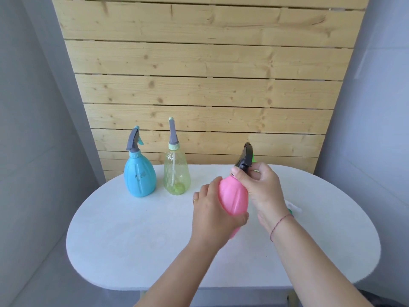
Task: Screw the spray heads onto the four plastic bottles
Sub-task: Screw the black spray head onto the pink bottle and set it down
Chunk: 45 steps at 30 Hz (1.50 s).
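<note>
The left hand [212, 209] wraps the body of the pink bottle [233, 196], fingers curled behind it and thumb across the near side, so the bottle is held off the white table [132, 240] and tilted with its neck away from the person. This grip probably serves to stop the body turning. The right hand [262, 187] is closed around the neck, its fingertips [236, 173] pinching the collar of the dark spray head [245, 157], which stands above the hand. A green part of the head shows just beyond the fingers. The collar itself is hidden, so how far the thread is engaged cannot be told; the step in hand appears to be tightening this head.

Well to the left of the left hand, and farther from the person, the blue bottle [139, 176] and the clear green bottle [176, 173] stand upright side by side, each with a grey head already seated. They stand clear of both hands.

Just behind the right wrist, a pale object with a green part [293, 208] lies on the table, mostly hidden; it may belong to the fourth bottle. It is near the forearm and could be knocked when the pink bottle is set down.
</note>
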Each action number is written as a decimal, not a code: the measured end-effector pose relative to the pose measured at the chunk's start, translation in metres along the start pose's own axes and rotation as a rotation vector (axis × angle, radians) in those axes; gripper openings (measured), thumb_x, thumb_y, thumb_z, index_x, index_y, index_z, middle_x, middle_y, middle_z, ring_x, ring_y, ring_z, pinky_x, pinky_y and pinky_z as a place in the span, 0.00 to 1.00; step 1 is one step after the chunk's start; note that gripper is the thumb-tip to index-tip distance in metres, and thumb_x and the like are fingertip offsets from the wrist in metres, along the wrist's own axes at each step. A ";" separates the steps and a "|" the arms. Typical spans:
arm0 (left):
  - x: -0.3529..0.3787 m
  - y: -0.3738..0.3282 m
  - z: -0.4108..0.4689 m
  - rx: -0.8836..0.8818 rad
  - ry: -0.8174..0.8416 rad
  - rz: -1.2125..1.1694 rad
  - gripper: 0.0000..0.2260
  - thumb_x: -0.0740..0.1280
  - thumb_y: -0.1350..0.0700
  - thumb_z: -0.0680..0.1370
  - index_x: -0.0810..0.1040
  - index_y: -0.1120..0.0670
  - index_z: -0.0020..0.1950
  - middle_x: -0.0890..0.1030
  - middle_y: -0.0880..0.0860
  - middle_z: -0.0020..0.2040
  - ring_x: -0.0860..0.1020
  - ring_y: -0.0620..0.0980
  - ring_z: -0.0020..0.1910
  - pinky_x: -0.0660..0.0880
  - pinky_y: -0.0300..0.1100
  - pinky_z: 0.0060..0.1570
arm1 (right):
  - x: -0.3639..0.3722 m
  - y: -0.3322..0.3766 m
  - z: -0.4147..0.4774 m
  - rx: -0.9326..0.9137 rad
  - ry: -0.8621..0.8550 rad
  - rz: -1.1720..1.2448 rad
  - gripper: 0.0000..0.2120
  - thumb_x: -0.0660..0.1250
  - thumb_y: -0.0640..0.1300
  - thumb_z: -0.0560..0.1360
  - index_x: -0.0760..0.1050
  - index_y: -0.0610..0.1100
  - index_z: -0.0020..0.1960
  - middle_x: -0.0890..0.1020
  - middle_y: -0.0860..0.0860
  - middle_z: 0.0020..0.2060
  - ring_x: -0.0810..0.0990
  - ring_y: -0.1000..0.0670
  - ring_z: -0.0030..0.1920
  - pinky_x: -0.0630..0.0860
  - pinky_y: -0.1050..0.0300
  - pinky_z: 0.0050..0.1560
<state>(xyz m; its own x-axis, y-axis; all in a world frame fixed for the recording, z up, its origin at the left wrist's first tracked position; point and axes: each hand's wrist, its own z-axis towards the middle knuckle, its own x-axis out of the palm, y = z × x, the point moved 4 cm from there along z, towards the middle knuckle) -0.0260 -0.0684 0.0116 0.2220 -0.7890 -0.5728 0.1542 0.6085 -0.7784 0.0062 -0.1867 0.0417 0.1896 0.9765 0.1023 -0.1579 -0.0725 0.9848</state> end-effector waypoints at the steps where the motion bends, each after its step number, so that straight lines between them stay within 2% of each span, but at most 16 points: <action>1: 0.000 -0.003 -0.002 0.021 -0.061 0.036 0.42 0.76 0.46 0.62 0.61 0.47 0.72 0.70 0.46 0.61 0.66 0.51 0.60 0.65 0.40 0.55 | 0.002 0.000 -0.001 -0.011 0.015 0.010 0.09 0.75 0.42 0.68 0.76 0.46 0.46 0.85 0.50 0.39 0.82 0.54 0.38 0.77 0.63 0.43; 6: 0.000 -0.006 -0.003 0.085 -0.149 0.037 0.46 0.76 0.43 0.62 0.59 0.50 0.74 0.69 0.47 0.63 0.63 0.50 0.62 0.64 0.43 0.60 | -0.002 0.006 0.001 -0.069 0.051 0.089 0.11 0.75 0.40 0.68 0.77 0.45 0.48 0.85 0.50 0.39 0.82 0.54 0.38 0.77 0.59 0.45; 11: -0.002 0.001 0.005 -0.078 -0.022 -0.317 0.47 0.78 0.42 0.60 0.60 0.47 0.73 0.70 0.46 0.62 0.68 0.46 0.63 0.69 0.43 0.62 | -0.012 -0.004 0.007 -0.028 -0.017 0.163 0.13 0.75 0.39 0.67 0.78 0.40 0.51 0.85 0.42 0.45 0.82 0.48 0.44 0.76 0.50 0.54; 13: -0.002 0.012 0.010 -0.277 0.138 -0.582 0.43 0.74 0.34 0.60 0.65 0.47 0.71 0.74 0.49 0.63 0.74 0.48 0.62 0.74 0.47 0.60 | -0.018 -0.003 0.011 -0.025 -0.013 0.219 0.13 0.75 0.39 0.67 0.78 0.40 0.50 0.85 0.42 0.44 0.82 0.46 0.45 0.75 0.47 0.54; 16: 0.008 0.030 0.003 -0.630 0.612 -1.140 0.38 0.62 0.27 0.65 0.74 0.50 0.66 0.79 0.58 0.62 0.78 0.61 0.60 0.76 0.62 0.57 | -0.024 0.004 0.017 -0.042 0.100 0.344 0.15 0.76 0.43 0.65 0.77 0.38 0.48 0.84 0.45 0.41 0.80 0.44 0.47 0.72 0.47 0.52; 19: 0.010 0.024 -0.007 -0.676 0.813 -1.439 0.40 0.71 0.33 0.64 0.72 0.56 0.68 0.77 0.65 0.59 0.77 0.66 0.55 0.80 0.57 0.51 | -0.023 0.006 0.018 -0.032 0.237 0.385 0.20 0.74 0.48 0.65 0.77 0.37 0.50 0.83 0.44 0.45 0.78 0.41 0.52 0.70 0.45 0.57; 22: 0.010 0.017 0.000 -0.437 0.564 -1.296 0.41 0.79 0.40 0.57 0.71 0.51 0.66 0.77 0.57 0.62 0.79 0.57 0.56 0.82 0.49 0.46 | -0.026 0.005 0.019 0.010 0.216 0.378 0.16 0.72 0.49 0.65 0.78 0.41 0.49 0.83 0.45 0.48 0.79 0.44 0.54 0.72 0.49 0.55; 26: 0.000 0.015 0.003 0.038 0.058 -0.593 0.41 0.80 0.50 0.59 0.62 0.43 0.66 0.69 0.47 0.65 0.73 0.45 0.61 0.78 0.39 0.52 | -0.032 -0.006 0.020 0.095 0.069 0.398 0.05 0.67 0.44 0.73 0.77 0.42 0.46 0.83 0.45 0.46 0.81 0.49 0.45 0.76 0.56 0.46; 27: 0.003 0.014 0.002 0.057 0.060 -0.550 0.42 0.79 0.50 0.60 0.60 0.43 0.69 0.67 0.46 0.66 0.72 0.44 0.62 0.77 0.39 0.54 | -0.035 -0.008 0.020 0.095 0.048 0.397 0.04 0.66 0.42 0.74 0.77 0.42 0.45 0.83 0.46 0.45 0.81 0.51 0.43 0.76 0.58 0.44; 29: 0.009 0.012 0.000 -0.111 0.226 -0.755 0.40 0.75 0.42 0.65 0.59 0.42 0.71 0.67 0.47 0.68 0.72 0.44 0.62 0.77 0.40 0.54 | -0.039 -0.007 0.021 0.069 0.046 0.387 0.04 0.66 0.41 0.74 0.77 0.40 0.46 0.83 0.47 0.42 0.82 0.53 0.40 0.77 0.62 0.41; 32: 0.023 0.016 -0.004 -0.554 0.572 -1.237 0.34 0.65 0.32 0.68 0.69 0.49 0.69 0.74 0.59 0.66 0.78 0.59 0.59 0.81 0.55 0.52 | -0.041 0.002 0.021 -0.004 0.148 0.406 0.12 0.68 0.44 0.69 0.77 0.38 0.49 0.82 0.45 0.44 0.83 0.52 0.43 0.78 0.62 0.44; 33: 0.023 0.016 -0.006 -0.606 0.648 -1.308 0.34 0.65 0.32 0.67 0.71 0.52 0.67 0.76 0.62 0.63 0.78 0.63 0.57 0.80 0.57 0.52 | -0.040 0.005 0.021 -0.026 0.194 0.411 0.13 0.68 0.45 0.69 0.76 0.38 0.49 0.82 0.44 0.45 0.83 0.52 0.45 0.78 0.62 0.46; 36: 0.016 0.018 -0.002 -0.476 0.614 -1.328 0.37 0.77 0.41 0.63 0.70 0.52 0.67 0.73 0.61 0.66 0.77 0.61 0.59 0.81 0.54 0.51 | -0.038 0.009 0.019 -0.047 0.244 0.389 0.15 0.66 0.45 0.70 0.76 0.37 0.53 0.82 0.45 0.47 0.81 0.51 0.49 0.77 0.60 0.50; 41: 0.001 0.017 0.004 -0.012 0.143 -0.543 0.35 0.79 0.52 0.64 0.65 0.44 0.65 0.70 0.44 0.63 0.72 0.42 0.60 0.77 0.44 0.56 | -0.040 -0.001 0.023 -0.016 0.130 0.295 0.08 0.69 0.43 0.70 0.80 0.42 0.47 0.85 0.49 0.44 0.81 0.50 0.49 0.77 0.56 0.54; 43: 0.001 0.017 0.004 0.018 0.243 -0.455 0.36 0.79 0.51 0.64 0.64 0.43 0.67 0.69 0.44 0.64 0.70 0.39 0.61 0.76 0.42 0.58 | -0.038 -0.002 0.022 -0.038 0.183 0.207 0.08 0.70 0.43 0.70 0.80 0.43 0.49 0.85 0.48 0.44 0.81 0.50 0.49 0.75 0.55 0.57; 45: 0.001 0.019 0.004 -0.041 0.442 -0.511 0.38 0.79 0.50 0.63 0.65 0.43 0.68 0.72 0.45 0.63 0.74 0.42 0.60 0.78 0.39 0.53 | -0.034 -0.003 0.019 -0.034 0.313 0.186 0.22 0.75 0.51 0.65 0.80 0.41 0.54 0.86 0.47 0.47 0.81 0.50 0.52 0.76 0.56 0.58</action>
<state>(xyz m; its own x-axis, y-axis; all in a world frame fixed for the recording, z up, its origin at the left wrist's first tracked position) -0.0187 -0.0569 -0.0027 -0.2855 -0.9423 -0.1751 0.0969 0.1534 -0.9834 0.0181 -0.2238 0.0381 -0.1505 0.9625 0.2258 -0.1953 -0.2528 0.9476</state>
